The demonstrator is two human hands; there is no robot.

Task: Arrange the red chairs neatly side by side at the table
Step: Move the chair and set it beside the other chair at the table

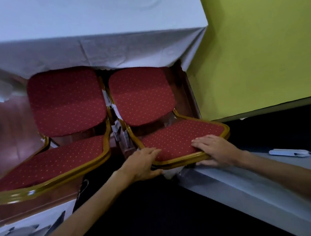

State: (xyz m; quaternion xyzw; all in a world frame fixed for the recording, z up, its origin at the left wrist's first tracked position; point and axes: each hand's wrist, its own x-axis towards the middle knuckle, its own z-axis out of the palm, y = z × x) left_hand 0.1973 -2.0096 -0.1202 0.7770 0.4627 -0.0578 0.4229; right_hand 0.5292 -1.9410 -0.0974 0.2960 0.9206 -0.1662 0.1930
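Observation:
Two red chairs with gold frames and dotted cushions stand side by side, seats tucked under a table (103,14) covered by a white cloth. The left red chair (65,101) has nobody touching it. Both my hands grip the top of the backrest of the right red chair (143,96). My left hand (145,162) clasps its left corner, thumb underneath. My right hand (216,150) lies over its right part, fingers on the cushion and thumb under the gold rim.
A green wall (257,41) rises right of the table, close to the right chair. A white ledge (252,180) with a small white device (289,152) runs behind me on the right. The floor (5,122) at left is reddish and glossy.

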